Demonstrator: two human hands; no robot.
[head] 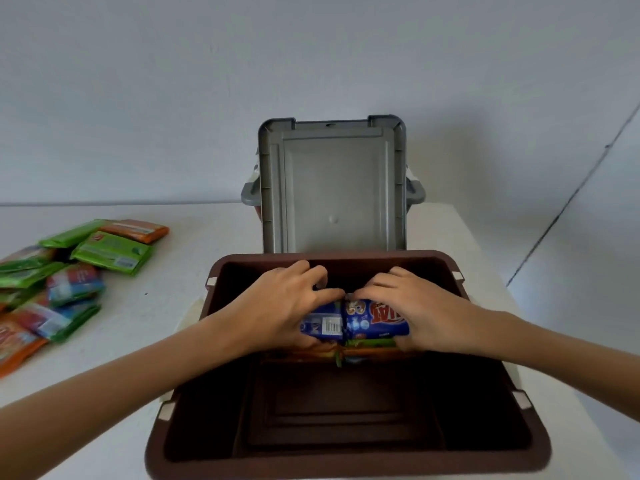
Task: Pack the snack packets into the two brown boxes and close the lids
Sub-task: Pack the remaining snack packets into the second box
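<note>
An open brown box (194, 427) stands in front of me, its dark floor bare at the near end. Both hands reach inside it at the far half. My left hand (287, 306) and my right hand (415, 306) together grip a stack of snack packets, with a blue packet (360, 322) on top and green and orange ones under it. Behind the box a grey lid (332, 188) stands upright; the second box under it is mostly hidden. A pile of loose snack packets (69, 271), green, orange and blue, lies on the table at the left.
The white table (180, 258) ends at the right just beyond the box. A plain wall rises behind it. Grey handles (415, 192) stick out on either side of the upright lid.
</note>
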